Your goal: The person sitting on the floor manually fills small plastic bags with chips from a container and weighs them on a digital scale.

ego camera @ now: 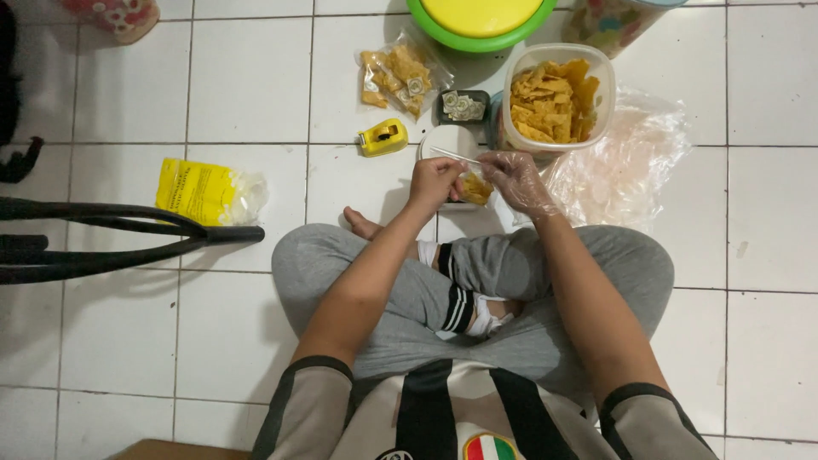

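Note:
I sit cross-legged on a white tiled floor. My left hand [433,181] pinches the top of a small clear bag of yellow chips [476,188]. My right hand [515,179], in a thin clear plastic glove, grips the same bag from the right. Both hands hold it just above a white round scale [445,140]. Right behind them stands a clear tub full of yellow chips [555,100].
A yellow tape dispenser [383,136] lies left of the scale, a filled chip bag [396,78] behind it, a small dark tray of little packets [463,106] beside it. Crumpled clear plastic [635,162] lies right, a yellow pack [209,192] left. Black chair legs [128,234] reach in.

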